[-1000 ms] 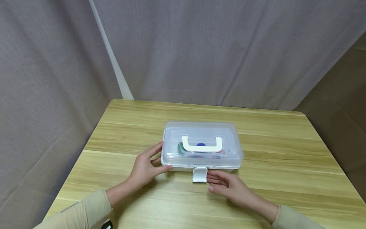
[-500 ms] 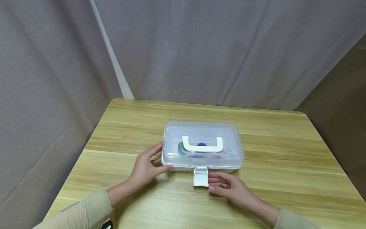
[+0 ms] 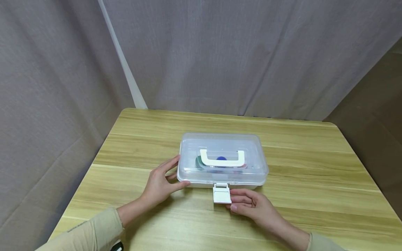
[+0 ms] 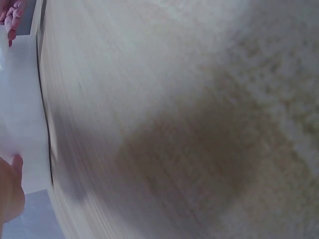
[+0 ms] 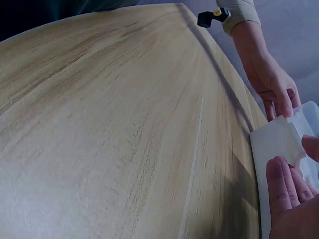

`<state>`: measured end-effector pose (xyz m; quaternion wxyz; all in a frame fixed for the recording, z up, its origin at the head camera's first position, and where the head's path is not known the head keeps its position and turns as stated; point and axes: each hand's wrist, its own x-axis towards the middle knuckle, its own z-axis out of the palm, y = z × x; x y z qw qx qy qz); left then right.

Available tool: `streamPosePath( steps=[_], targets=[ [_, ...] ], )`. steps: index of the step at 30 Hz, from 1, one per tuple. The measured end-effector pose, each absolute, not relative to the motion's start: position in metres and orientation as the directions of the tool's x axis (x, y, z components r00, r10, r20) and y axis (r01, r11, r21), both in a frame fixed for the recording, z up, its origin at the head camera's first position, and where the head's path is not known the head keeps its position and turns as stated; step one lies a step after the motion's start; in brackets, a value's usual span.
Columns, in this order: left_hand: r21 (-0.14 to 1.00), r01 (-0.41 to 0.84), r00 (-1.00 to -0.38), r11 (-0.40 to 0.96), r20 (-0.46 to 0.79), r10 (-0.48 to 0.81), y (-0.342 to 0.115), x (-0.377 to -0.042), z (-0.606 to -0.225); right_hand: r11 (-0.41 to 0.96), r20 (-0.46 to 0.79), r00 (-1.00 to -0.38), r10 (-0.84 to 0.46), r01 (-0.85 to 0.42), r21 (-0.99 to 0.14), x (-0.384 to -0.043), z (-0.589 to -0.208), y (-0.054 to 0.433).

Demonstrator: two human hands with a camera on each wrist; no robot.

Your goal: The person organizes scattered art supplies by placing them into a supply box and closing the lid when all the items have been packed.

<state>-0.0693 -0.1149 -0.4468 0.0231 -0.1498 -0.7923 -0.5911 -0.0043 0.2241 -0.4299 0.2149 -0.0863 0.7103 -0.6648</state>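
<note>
A clear-lidded plastic storage box with a white handle sits shut on the table. Its white front latch is swung outward from the front wall. My left hand holds the box's left end, thumb on the front corner and fingers along the side. At the latch's right edge, my right hand holds the flap between thumb and fingers, some fingertips hidden behind it. The right wrist view shows these fingers close to the box front. Green, blue and red items show dimly through the lid.
The wooden table extends around the box on all sides. Grey curtains hang behind and to the left, and a brown panel stands at the right. A black device sits at the left sleeve.
The latch has swung outward and up from the box front, with my right fingers moving along at its edge. My left hand and the box have stayed nearly still.
</note>
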Motion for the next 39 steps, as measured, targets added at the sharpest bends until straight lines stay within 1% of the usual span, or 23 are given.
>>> streamPosePath(
  steps=[7, 12, 15, 19, 23, 26, 29, 31, 35, 37, 39],
  targets=[
    [0.928, 0.276, -0.95, 0.249, 0.225, 0.216, -0.115, -0.069, -0.448, 0.16, -0.161, -0.923, -0.35, 0.111, -0.981, -0.001, -0.427, 0.221],
    [0.927, 0.28, -0.95, 0.248, 0.229, 0.214, -0.116, -0.069, -0.448, 0.171, -0.11, -0.935, -0.337, 0.054, -0.984, 0.0, -0.426, 0.219],
    [0.926, 0.284, -0.948, 0.248, 0.233, 0.215, -0.116, -0.069, -0.448, 0.194, -0.045, -0.942, -0.332, -0.022, -0.981, -0.002, -0.426, 0.218],
    [0.926, 0.283, -0.949, 0.249, 0.232, 0.216, -0.116, -0.068, -0.448, 0.242, 0.107, -0.932, -0.346, -0.198, -0.95, -0.009, -0.427, 0.219],
    [0.926, 0.278, -0.95, 0.257, 0.226, 0.215, -0.115, -0.068, -0.448, 0.305, 0.239, -0.906, -0.349, -0.351, -0.885, -0.015, -0.428, 0.219],
    [0.926, 0.279, -0.949, 0.253, 0.227, 0.219, -0.115, -0.069, -0.448, 0.359, 0.307, -0.887, -0.345, -0.427, -0.83, -0.018, -0.428, 0.219],
    [0.926, 0.283, -0.948, 0.249, 0.231, 0.219, -0.115, -0.069, -0.448, 0.41, 0.389, -0.854, -0.346, -0.51, -0.756, -0.02, -0.427, 0.217],
    [0.926, 0.286, -0.947, 0.247, 0.233, 0.22, -0.116, -0.069, -0.448, 0.431, 0.453, -0.821, -0.348, -0.569, -0.7, -0.023, -0.428, 0.216],
    [0.926, 0.287, -0.947, 0.244, 0.234, 0.222, -0.116, -0.069, -0.449, 0.455, 0.578, -0.731, -0.362, -0.68, -0.575, -0.029, -0.428, 0.214],
    [0.926, 0.288, -0.946, 0.244, 0.235, 0.222, -0.115, -0.069, -0.449, 0.47, 0.619, -0.694, -0.369, -0.713, -0.52, -0.031, -0.428, 0.214],
    [0.926, 0.29, -0.945, 0.242, 0.237, 0.223, -0.115, -0.068, -0.449, 0.484, 0.642, -0.67, -0.373, -0.731, -0.481, -0.033, -0.427, 0.215]
  ],
)
